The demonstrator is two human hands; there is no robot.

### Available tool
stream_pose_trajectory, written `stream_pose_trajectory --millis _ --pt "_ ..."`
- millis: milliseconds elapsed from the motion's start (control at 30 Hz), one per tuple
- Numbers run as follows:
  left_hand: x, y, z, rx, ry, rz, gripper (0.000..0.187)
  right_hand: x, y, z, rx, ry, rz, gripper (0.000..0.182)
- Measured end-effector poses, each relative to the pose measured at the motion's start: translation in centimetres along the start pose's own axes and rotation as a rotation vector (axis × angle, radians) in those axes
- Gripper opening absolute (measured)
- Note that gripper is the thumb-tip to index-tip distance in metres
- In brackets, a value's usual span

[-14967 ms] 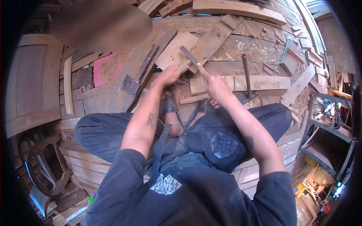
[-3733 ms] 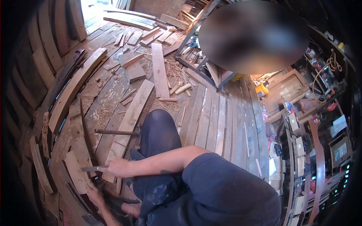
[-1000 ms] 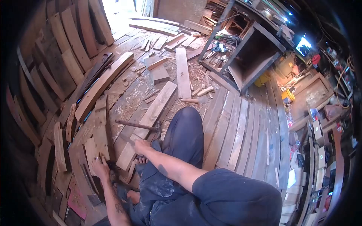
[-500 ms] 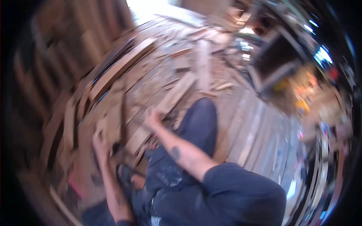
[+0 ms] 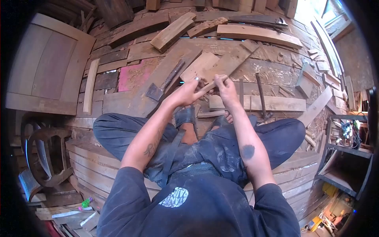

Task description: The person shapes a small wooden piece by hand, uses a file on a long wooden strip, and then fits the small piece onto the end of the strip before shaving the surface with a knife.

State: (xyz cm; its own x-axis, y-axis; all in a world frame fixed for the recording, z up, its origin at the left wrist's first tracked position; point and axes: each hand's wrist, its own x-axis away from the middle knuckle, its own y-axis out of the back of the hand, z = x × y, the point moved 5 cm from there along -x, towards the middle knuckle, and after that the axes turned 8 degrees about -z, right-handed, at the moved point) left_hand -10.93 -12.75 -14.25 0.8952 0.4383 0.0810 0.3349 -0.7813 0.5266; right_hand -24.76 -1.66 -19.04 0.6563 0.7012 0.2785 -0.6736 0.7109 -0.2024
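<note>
Both hands meet over the floor in front of my crossed legs, with a short, narrow strip of wood (image 5: 213, 84) slanting between them. Closed round its lower left end is my left hand (image 5: 188, 92). My right hand (image 5: 227, 91) pinches its upper right end. Just beyond lies a wide light board (image 5: 225, 63). A dark tool with a flat blade, like a hatchet (image 5: 154, 92), rests left of my left hand on a broad plank (image 5: 134, 100). Right of my right hand are a long-handled hammer (image 5: 260, 91) and a pale plank (image 5: 276, 103).
Thick wood offcuts (image 5: 173, 31) and a handsaw (image 5: 256, 19) lie farther off among shavings. A panelled door (image 5: 51, 65) leans at left above a curved wooden frame (image 5: 47, 158). At right stands a shelf unit (image 5: 343, 170). A pink sheet (image 5: 134, 75) lies on the floor.
The view has swung round and steadied from a blur. My hands, apart and low over planks before, are now together on the wood strip.
</note>
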Motion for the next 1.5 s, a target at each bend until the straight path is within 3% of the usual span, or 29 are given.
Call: stream_pose_trajectory --millis 167,233,267,433,500,533,667,700,767,833,900,1100,1367,1500 --pt "6.1 3.6 7.6 -0.345 0.27 0.416 0.057 -0.6 4.4 5.6 -0.099 0.149 -0.312 0.036" --pt "8.4 6.7 7.2 -0.411 0.301 0.457 0.059 -2.0 8.4 6.8 -0.259 0.222 -0.381 0.036" --pt "9.2 8.5 7.1 -0.448 0.458 0.483 0.053 -2.3 10.7 7.8 -0.277 0.25 -0.448 0.037" --pt "12.2 19.8 4.5 -0.69 0.301 -0.025 0.035 -0.9 19.0 11.3 -0.538 0.269 -0.808 0.041" --pt "14.1 24.2 4.3 -0.731 0.015 -0.272 0.034 -1.3 23.2 10.6 -0.63 0.284 -0.883 0.042" --pt "14.6 25.3 2.4 -0.621 0.157 -0.292 0.029 -1.8 25.7 9.8 -0.61 0.304 -0.901 0.043" --pt "15.6 27.3 -0.5 -0.156 0.042 -0.6 0.025 -2.1 30.6 9.0 -0.666 0.254 -0.859 0.055" --pt "15.6 27.3 -1.5 0.087 0.155 -0.625 0.026 -2.5 31.8 8.5 -0.669 0.263 -0.809 0.06" --pt "15.2 27.5 -4.3 0.135 0.039 -0.79 0.031 -2.6 33.7 7.8 -0.646 0.222 -0.831 0.062" --pt "14.0 27.1 -6.7 0.304 -0.256 -0.968 0.036 -1.4 32.3 8.5 -0.667 0.217 -0.829 0.059" --pt "11.9 26.0 -7.9 0.674 -0.429 -1.006 0.041 -1.9 33.3 7.1 -0.685 0.241 -0.827 0.052" --pt "7.9 22.8 -13.2 0.95 -0.537 -1.118 0.056 -1.8 33.0 4.5 -0.634 0.121 -0.957 0.049" --pt "8.8 21.7 -15.6 0.892 -0.608 -1.085 0.066 -3.1 37.4 0.9 -0.653 0.049 -0.991 0.056" --pt "9.6 21.9 -14.5 0.742 -0.634 -1.203 0.059 -3.8 35.5 1.7 -0.581 0.097 -0.735 0.065"
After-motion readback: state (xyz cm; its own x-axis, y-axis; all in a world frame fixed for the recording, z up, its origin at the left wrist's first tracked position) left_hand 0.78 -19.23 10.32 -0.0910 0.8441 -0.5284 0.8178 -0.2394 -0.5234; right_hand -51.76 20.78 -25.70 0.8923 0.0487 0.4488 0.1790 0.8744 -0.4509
